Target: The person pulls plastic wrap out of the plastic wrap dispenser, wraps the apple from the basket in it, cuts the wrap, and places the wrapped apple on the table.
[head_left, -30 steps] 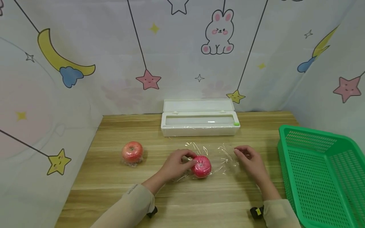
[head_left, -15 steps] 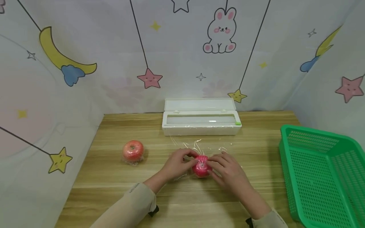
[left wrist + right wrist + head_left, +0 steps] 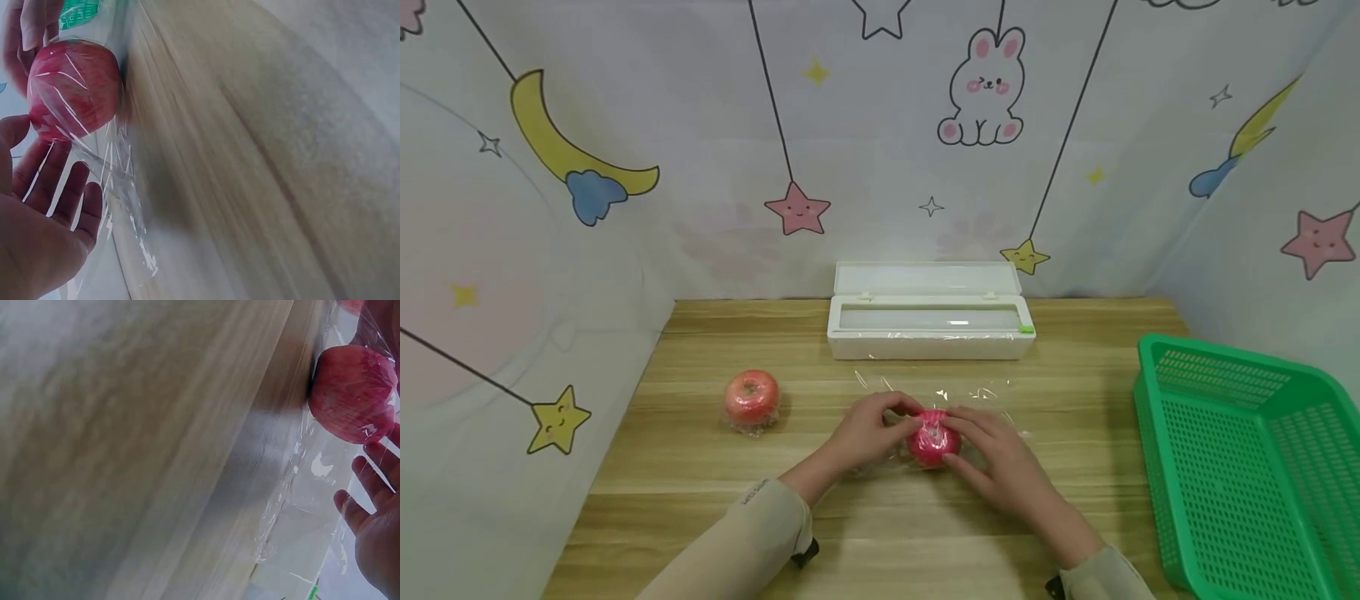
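Note:
Between my two hands, a red apple (image 3: 934,442) stands on the wooden table with clear cling film (image 3: 112,165) over it. My left hand (image 3: 868,429) holds its left side, thumb and forefinger near the top; the other fingers spread below in the left wrist view. From the right, my right hand (image 3: 1000,458) holds the apple with fingertips near its top and the thumb low at its front. Loose film spreads out on the table around it, crinkled and shiny. A second, lighter red apple (image 3: 752,397), wrapped in film, sits to the left.
A white cling film box (image 3: 931,345) with its lid raised stands at the back, a roll inside and a green slider at its right end. The green plastic basket (image 3: 1157,467) stands at the right edge. A patterned cloth (image 3: 880,150) hangs behind the table.
My right hand has come left from the film's right side onto the apple, bringing that film inward. The left hand keeps its place at the apple. The wrapped apple has not moved.

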Tool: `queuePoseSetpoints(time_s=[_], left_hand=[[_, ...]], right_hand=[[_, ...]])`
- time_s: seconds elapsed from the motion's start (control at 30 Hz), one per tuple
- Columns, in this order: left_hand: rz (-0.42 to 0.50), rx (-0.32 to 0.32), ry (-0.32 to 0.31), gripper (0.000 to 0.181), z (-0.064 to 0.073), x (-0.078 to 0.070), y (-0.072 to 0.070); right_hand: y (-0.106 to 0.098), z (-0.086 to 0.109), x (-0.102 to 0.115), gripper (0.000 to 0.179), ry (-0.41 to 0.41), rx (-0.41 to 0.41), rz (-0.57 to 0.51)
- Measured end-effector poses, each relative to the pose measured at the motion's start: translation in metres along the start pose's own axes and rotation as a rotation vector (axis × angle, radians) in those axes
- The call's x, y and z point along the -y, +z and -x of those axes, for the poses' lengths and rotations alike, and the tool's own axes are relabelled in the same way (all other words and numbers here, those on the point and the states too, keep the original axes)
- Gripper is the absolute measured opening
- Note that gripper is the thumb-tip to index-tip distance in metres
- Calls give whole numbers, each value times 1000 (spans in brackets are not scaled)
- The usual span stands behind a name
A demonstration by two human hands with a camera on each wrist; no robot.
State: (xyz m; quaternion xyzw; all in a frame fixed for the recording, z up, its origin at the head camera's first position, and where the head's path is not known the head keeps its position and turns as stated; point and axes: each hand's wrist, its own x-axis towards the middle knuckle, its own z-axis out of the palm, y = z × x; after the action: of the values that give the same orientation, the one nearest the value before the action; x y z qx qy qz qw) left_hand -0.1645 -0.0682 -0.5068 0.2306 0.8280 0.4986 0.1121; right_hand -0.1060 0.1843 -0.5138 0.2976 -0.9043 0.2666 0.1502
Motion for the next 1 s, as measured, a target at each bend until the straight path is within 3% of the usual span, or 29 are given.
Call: queuePoseSetpoints(time_s=[0.2, 0.4, 0.5, 0.6, 0.7, 0.8, 0.9, 1.0], left_hand=[[14, 2, -17, 20, -2, 4, -1], [11, -13, -15, 26, -3, 7, -3], [-17, -52, 10, 29, -2, 9, -4], [-140, -113, 119, 29, 1, 8, -6], [-356, -163, 317, 34, 6, 5, -9], [-548, -145, 486, 46, 14, 2, -8], [-652, -88, 533, 56, 18, 3, -5], [-690, -63, 507, 62, 19, 4, -3]], right_hand=[[3, 0, 0, 76, 52, 82, -3], [11, -2, -4, 80, 13, 31, 40], [13, -3, -5, 77, 6, 8, 43], [12, -4, -7, 75, 12, 10, 48], [9, -6, -7, 75, 27, 26, 59], [6, -8, -6, 75, 47, 36, 66], [4, -9, -5, 74, 62, 48, 58], [3, -8, -4, 73, 81, 67, 45]])
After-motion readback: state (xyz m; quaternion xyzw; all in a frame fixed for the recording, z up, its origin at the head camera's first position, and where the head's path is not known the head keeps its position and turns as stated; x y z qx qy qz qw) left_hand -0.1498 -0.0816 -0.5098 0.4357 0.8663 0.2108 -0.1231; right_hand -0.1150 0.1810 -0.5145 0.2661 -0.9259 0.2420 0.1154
